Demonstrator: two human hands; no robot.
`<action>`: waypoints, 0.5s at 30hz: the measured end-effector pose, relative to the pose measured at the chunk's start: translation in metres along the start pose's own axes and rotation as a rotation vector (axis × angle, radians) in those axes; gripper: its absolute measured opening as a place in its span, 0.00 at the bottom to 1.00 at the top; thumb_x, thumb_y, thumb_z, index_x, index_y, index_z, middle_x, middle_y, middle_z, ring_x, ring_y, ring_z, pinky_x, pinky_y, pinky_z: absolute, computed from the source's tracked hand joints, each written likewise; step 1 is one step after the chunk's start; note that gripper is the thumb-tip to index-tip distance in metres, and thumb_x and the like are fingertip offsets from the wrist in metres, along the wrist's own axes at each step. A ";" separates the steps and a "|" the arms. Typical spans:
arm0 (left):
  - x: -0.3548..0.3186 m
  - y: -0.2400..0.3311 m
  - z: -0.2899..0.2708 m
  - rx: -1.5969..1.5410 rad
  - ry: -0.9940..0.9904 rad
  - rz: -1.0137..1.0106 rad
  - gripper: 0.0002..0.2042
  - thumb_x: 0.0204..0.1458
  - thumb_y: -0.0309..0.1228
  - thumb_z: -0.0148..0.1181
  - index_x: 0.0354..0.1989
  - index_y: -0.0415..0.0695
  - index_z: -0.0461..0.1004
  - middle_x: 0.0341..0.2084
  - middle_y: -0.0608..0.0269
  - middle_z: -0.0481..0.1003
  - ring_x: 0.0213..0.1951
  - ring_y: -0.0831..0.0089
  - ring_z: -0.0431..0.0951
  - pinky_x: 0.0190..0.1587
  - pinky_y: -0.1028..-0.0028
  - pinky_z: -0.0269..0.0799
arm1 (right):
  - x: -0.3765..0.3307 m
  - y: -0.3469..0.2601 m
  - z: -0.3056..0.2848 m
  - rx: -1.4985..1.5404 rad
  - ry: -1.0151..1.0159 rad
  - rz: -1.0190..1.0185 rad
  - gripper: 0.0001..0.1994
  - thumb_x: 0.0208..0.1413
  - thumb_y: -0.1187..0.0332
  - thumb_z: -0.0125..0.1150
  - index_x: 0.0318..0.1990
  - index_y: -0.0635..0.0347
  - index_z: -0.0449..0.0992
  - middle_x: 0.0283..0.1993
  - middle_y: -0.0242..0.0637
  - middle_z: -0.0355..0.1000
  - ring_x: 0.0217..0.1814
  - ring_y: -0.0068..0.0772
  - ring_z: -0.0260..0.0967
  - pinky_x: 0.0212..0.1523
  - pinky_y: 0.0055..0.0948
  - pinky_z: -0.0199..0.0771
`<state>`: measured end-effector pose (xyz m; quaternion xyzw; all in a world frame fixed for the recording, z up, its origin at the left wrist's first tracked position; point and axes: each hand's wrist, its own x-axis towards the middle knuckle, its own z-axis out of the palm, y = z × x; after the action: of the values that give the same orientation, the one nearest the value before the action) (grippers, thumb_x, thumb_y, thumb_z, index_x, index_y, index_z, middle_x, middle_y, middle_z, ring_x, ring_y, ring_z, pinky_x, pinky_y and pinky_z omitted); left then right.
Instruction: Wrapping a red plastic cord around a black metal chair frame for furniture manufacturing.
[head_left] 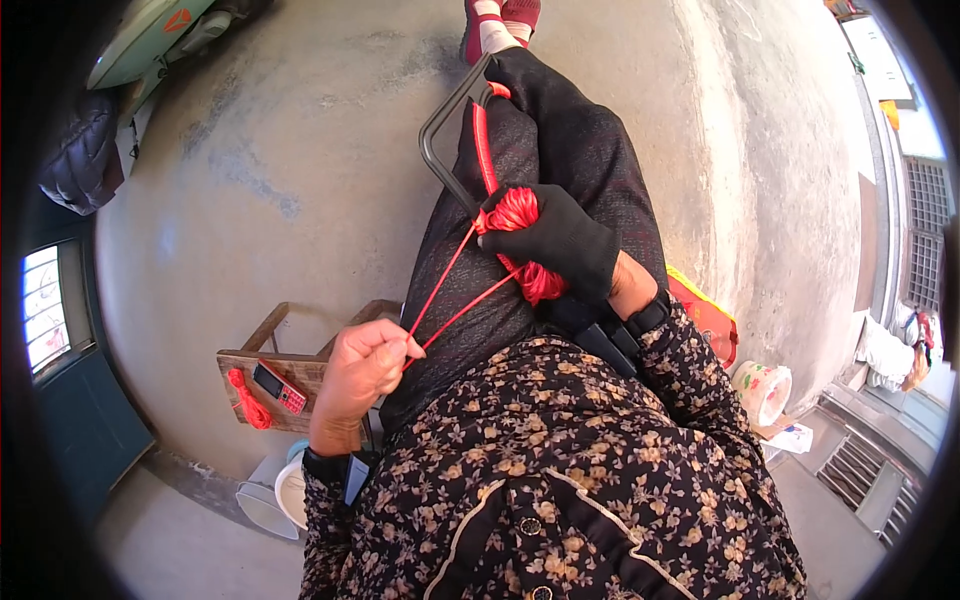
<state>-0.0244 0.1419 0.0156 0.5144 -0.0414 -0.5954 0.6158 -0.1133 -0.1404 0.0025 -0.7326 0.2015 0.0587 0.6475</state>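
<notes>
My bare left hand (pixel 368 368) pinches red cord (pixel 440 283) between thumb and fingers, over my left thigh. Two strands run taut from it up to the bundle. In a black fingerless-looking glove, my right hand (pixel 562 240) is closed around a thick bundle of red cord (pixel 514 209), which bulges out above and below the fist. A dark, angular frame (pixel 433 135) stands over my legs, its lower end meeting the cord by the right hand. A red band of cord (pixel 484 150) runs along its open side.
To the left, a small wooden stool (pixel 330 383) carries a red mobile phone (pixel 279 387) and a red cord hank (pixel 248 400). Pale buckets (pixel 290 492) stand below it. A red bag (pixel 705 320) and a white patterned roll (pixel 762 392) lie at my right.
</notes>
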 end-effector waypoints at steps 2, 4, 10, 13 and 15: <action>-0.002 0.005 0.004 -0.013 -0.030 0.000 0.10 0.60 0.31 0.53 0.31 0.35 0.72 0.12 0.77 0.58 0.12 0.90 0.50 0.15 0.85 0.45 | -0.006 -0.006 -0.004 0.221 -0.063 0.010 0.15 0.51 0.72 0.64 0.46 0.65 0.74 0.37 0.29 0.75 0.37 0.17 0.71 0.43 0.21 0.71; 0.003 0.011 0.005 -0.144 -0.180 0.036 0.12 0.60 0.33 0.51 0.34 0.35 0.71 0.18 0.68 0.66 0.15 0.85 0.61 0.14 0.85 0.52 | -0.012 -0.003 -0.021 0.351 0.013 0.069 0.14 0.52 0.70 0.62 0.46 0.64 0.75 0.37 0.32 0.76 0.39 0.20 0.71 0.44 0.23 0.71; 0.062 0.065 0.067 -0.304 -0.180 0.543 0.15 0.61 0.34 0.46 0.51 0.36 0.68 0.46 0.48 0.71 0.46 0.64 0.74 0.40 0.73 0.74 | -0.037 -0.029 -0.077 0.695 0.321 -0.130 0.16 0.57 0.66 0.56 0.51 0.61 0.72 0.45 0.36 0.74 0.45 0.26 0.71 0.49 0.27 0.71; 0.101 0.067 0.068 -0.259 -0.021 0.527 0.16 0.59 0.31 0.48 0.55 0.38 0.67 0.48 0.54 0.71 0.49 0.66 0.73 0.49 0.69 0.71 | -0.022 -0.044 -0.062 -0.067 0.422 -0.201 0.15 0.55 0.64 0.58 0.48 0.58 0.74 0.43 0.37 0.75 0.43 0.30 0.73 0.47 0.30 0.71; 0.132 0.041 0.054 -0.090 -0.036 0.397 0.16 0.58 0.27 0.50 0.54 0.39 0.67 0.48 0.58 0.72 0.48 0.70 0.74 0.48 0.70 0.72 | -0.010 -0.038 -0.046 -0.705 0.518 -0.272 0.16 0.52 0.62 0.61 0.47 0.57 0.75 0.41 0.44 0.75 0.40 0.38 0.75 0.42 0.31 0.73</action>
<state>0.0058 -0.0018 -0.0055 0.4572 -0.1264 -0.4728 0.7426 -0.1160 -0.1803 0.0480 -0.9185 0.2265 -0.1468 0.2890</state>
